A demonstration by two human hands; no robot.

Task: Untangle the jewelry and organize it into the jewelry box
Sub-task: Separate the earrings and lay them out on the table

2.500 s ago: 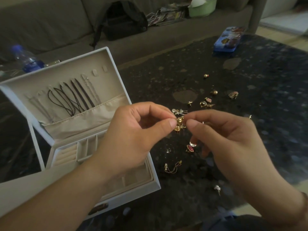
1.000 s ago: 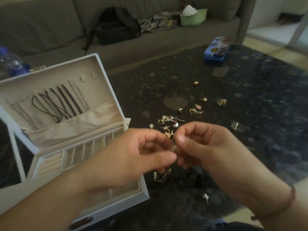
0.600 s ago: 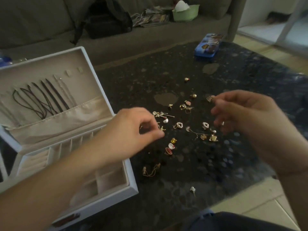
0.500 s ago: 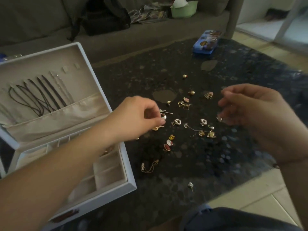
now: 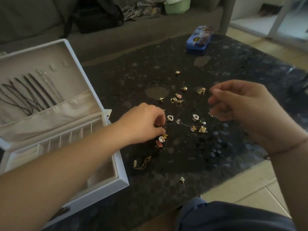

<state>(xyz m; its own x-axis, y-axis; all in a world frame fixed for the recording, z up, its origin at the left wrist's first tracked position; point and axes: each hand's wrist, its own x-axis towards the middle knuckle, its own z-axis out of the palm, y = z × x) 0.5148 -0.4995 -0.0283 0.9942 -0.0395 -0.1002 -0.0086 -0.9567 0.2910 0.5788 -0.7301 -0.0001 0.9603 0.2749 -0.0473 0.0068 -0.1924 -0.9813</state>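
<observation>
Several small gold, pearl and red earrings lie scattered on the dark stone table. My left hand reaches down among them, its fingertips pinching a small gold piece on the tabletop beside a pearl heart earring. My right hand hovers above the table to the right, fingers curled, with a tiny shiny piece pinched at its fingertips. The white jewelry box stands open at the left. Black cords hang in its lid, and my left forearm hides part of its compartments.
A thin gold chain and a single stud lie near the table's front edge. A blue tin sits at the far side. Behind the table is a sofa with a black bag and a green bowl.
My hands, which were joined over a gold tangle, have pulled apart. The left hand has dropped to the table among the earrings, and the right has moved off to the right.
</observation>
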